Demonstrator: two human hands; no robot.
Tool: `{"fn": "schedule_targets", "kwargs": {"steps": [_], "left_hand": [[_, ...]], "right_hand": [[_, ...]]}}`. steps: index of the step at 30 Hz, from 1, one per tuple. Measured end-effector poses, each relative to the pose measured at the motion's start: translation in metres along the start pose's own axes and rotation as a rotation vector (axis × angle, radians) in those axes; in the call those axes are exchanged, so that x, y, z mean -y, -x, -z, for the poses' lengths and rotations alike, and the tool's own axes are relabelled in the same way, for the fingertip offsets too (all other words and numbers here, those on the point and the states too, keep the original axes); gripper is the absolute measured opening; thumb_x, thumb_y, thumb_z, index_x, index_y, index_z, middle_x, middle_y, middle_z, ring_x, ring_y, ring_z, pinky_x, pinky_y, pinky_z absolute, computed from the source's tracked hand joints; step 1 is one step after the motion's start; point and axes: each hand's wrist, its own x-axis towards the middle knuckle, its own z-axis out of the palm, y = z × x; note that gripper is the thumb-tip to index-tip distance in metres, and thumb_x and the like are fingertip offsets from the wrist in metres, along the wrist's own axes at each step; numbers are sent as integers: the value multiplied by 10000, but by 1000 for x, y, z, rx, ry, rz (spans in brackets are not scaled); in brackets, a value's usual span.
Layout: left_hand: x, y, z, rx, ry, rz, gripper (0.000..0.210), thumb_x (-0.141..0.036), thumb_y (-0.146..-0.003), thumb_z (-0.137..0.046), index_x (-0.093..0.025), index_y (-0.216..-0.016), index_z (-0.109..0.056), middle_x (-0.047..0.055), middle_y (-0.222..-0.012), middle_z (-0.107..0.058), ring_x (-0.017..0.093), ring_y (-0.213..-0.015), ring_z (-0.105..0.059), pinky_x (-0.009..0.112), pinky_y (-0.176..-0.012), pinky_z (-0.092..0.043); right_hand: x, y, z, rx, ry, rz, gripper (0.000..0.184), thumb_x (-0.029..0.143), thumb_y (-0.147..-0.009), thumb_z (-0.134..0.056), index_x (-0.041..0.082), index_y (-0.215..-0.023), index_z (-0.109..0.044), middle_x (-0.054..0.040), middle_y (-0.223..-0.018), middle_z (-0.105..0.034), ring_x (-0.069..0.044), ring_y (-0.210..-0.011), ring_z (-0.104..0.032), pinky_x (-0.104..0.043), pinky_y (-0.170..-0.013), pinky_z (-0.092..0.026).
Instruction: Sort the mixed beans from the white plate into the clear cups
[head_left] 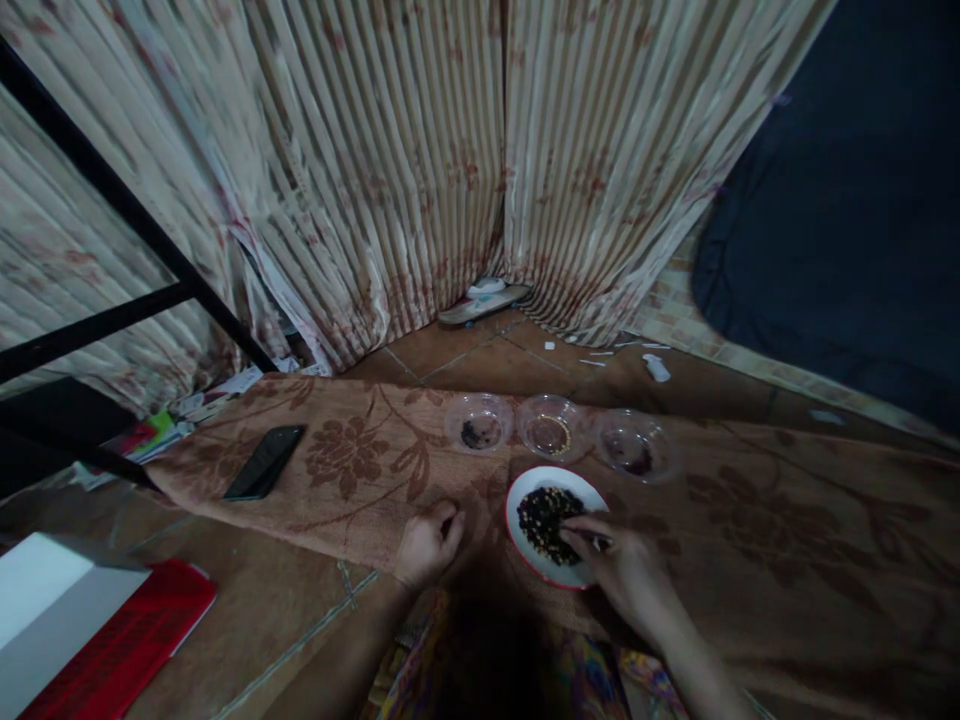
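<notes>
A white plate with a red rim (pixel 513 532) sits on the patterned brown cloth, holding a mix of dark and pale yellow beans or grains (pixel 551 515). My right hand (pixel 626 565) reaches over the plate's right side, its fingers pinched together at the mix; what is between them is too small to make out. On the cloth to the left, my left hand (pixel 431 543) is curled closed, and its inside is hidden. Behind the plate stand three clear plastic bowls: the left bowl (pixel 480 424) has dark bits, the middle bowl (pixel 551 427) pale ones, the right bowl (pixel 636 446) dark reddish ones.
A dark phone (pixel 264 462) lies on the cloth (pixel 360 520) at left. A red and white box (pixel 97 620) is on the tiled floor at lower left. Black metal bars (pixel 187 285) rise at left. Beyond are striped curtains (pixel 390 180), a skateboard (pixel 484 305) and scattered white scraps.
</notes>
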Motion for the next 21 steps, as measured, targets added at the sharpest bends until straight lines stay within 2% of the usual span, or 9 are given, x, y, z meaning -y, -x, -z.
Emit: {"fn": "schedule_targets", "kwargs": {"steps": [3, 6, 9, 15, 21], "left_hand": [[2, 0, -2, 9, 2, -15, 301, -330, -940, -409, -220, -708, -566, 10, -666, -635, 134, -635, -632, 218, -598, -435], [4, 1, -5, 10, -5, -32, 272, -319, -944, -407, -220, -755, -576, 26, -752, -673, 146, -708, -662, 222, -640, -455], [5, 1, -6, 3, 5, -41, 241, -317, -953, -403, -224, -836, -592, 38, -854, -695, 157, -801, -677, 229, -701, -472], [7, 0, -9, 23, -22, -41, 291, -341, -963, -397, -223, -742, -546, 19, -740, -658, 152, -721, -660, 235, -648, -449], [9, 0, -9, 14, -21, -77, 321, -355, -958, -413, -219, -688, -522, -3, -628, -608, 135, -609, -618, 237, -584, -417]], "right_hand": [[2, 13, 5, 79, -68, -2, 311, 494, -827, -574, 261, -881, -773, -35, -906, -765, -205, -759, -710, -265, -679, -538], [-4, 24, 21, -11, -80, -86, 321, 512, -789, -605, 242, -831, -773, -54, -887, -765, -224, -786, -716, -265, -681, -557], [-8, 30, 32, -126, -84, -163, 342, 526, -777, -615, 234, -864, -771, -60, -917, -763, -229, -830, -719, -252, -677, -570], [-9, 42, 33, -327, -3, -204, 299, 517, -785, -632, 254, -854, -756, -49, -972, -754, -235, -906, -710, -238, -695, -573], [-15, 47, 24, -306, 36, -156, 270, 481, -834, -609, 254, -875, -750, -44, -947, -748, -203, -823, -712, -230, -674, -569]]}}
